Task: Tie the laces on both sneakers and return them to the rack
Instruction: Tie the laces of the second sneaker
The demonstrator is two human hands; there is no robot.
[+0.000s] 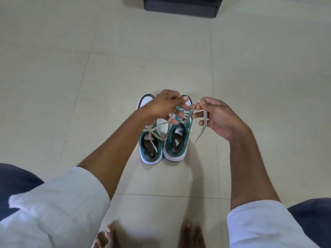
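Note:
Two green-and-white sneakers stand side by side on the tiled floor, toes pointing away from me. The left sneaker point(150, 147) has its beige lace crossed in a knot over the tongue. Above the right sneaker point(176, 145), my left hand point(163, 104) pinches one end of that shoe's lace. My right hand point(216, 117) pinches the other lace end point(204, 120), whose tip dangles down to the right of the shoe. Both lace ends are lifted off the shoe, and my hands cover its toe.
A dark shoe rack point(181, 6) stands at the top edge of the view, well beyond the sneakers. My bare feet point(191, 233) are on the pale floor tiles at the bottom. My knees in blue trousers frame both lower corners.

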